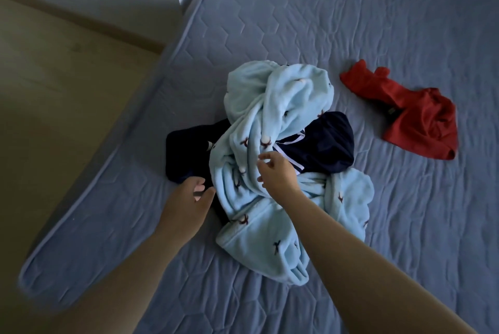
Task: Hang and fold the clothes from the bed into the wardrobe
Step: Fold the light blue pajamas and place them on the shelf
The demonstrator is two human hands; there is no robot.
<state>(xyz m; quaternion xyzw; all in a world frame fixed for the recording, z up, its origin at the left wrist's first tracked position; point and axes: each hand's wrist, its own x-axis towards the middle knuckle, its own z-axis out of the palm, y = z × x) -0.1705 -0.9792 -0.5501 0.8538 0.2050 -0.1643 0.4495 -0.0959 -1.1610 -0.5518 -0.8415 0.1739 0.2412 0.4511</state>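
Clothes (270, 225) lie unsorted on the bed (378, 22): a pale blue fleece (259, 117) tangled over a navy garment (324, 141) with white stripes, and a red garment (413, 117) well apart to the right. Nothing looks folded or hung, and the wardrobe is out of view, so I judge the task barely begun. The right hand (275, 171) is spread loose at the fleece, grasping nothing. The left hand (189, 193) sits at the navy edge with its fingers bent, and I cannot tell whether it pinches cloth. A small dark tag (391, 110) on the red garment is unreadable; no other writing shows.
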